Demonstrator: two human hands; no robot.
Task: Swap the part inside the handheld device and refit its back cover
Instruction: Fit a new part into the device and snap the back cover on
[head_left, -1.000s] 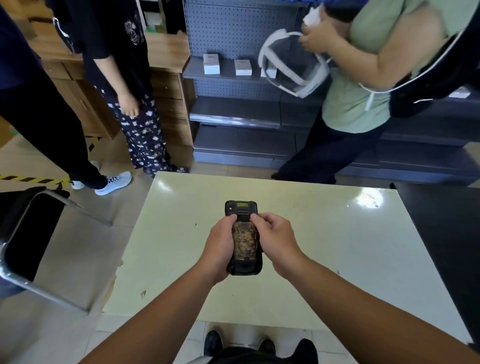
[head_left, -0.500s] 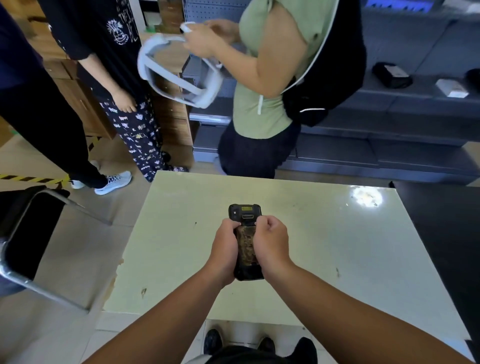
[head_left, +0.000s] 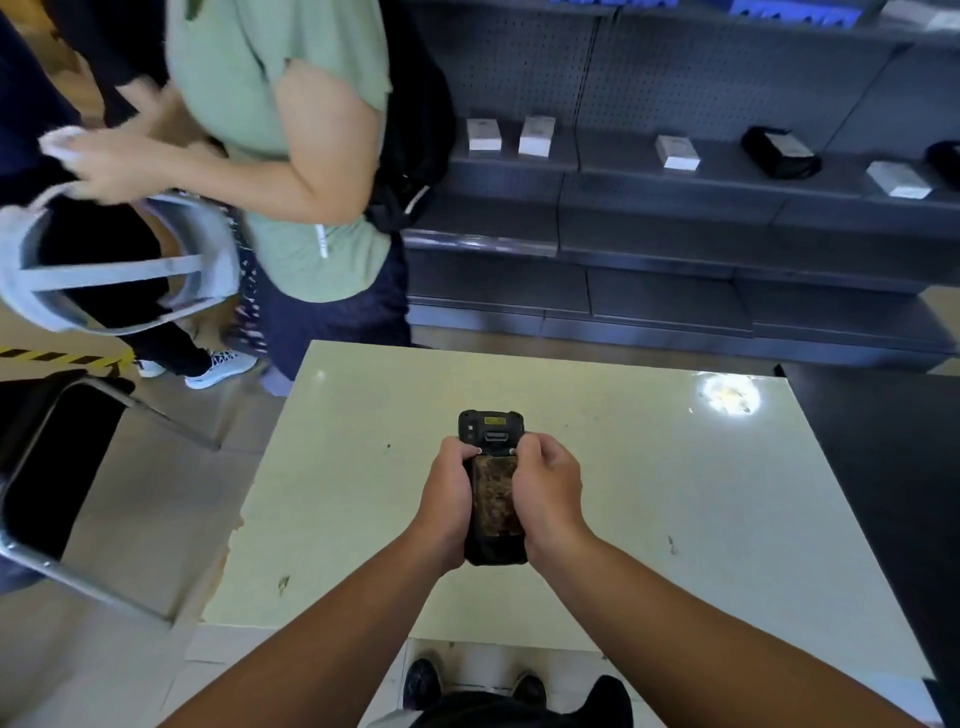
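A black handheld device (head_left: 492, 431) is held back side up above the pale green table (head_left: 649, 499). Its back cover (head_left: 496, 506), worn and mottled brown, sits on the body. My left hand (head_left: 449, 506) grips the device's left side and my right hand (head_left: 550, 493) grips its right side. Both thumbs press at the cover's top edge, just below the device's head with its yellow label. The lower end of the device is hidden between my palms.
A person in a green top (head_left: 280, 156) stands beyond the table's far left corner, holding a white headset (head_left: 119, 275). Grey shelves (head_left: 675, 228) with small white boxes run behind. A black chair (head_left: 57, 467) stands left; a dark table (head_left: 893, 467) adjoins the right.
My thumbs have moved up to the cover's top edge and both hands have closed tighter round the device. The person in green has walked from right to left with the headset.
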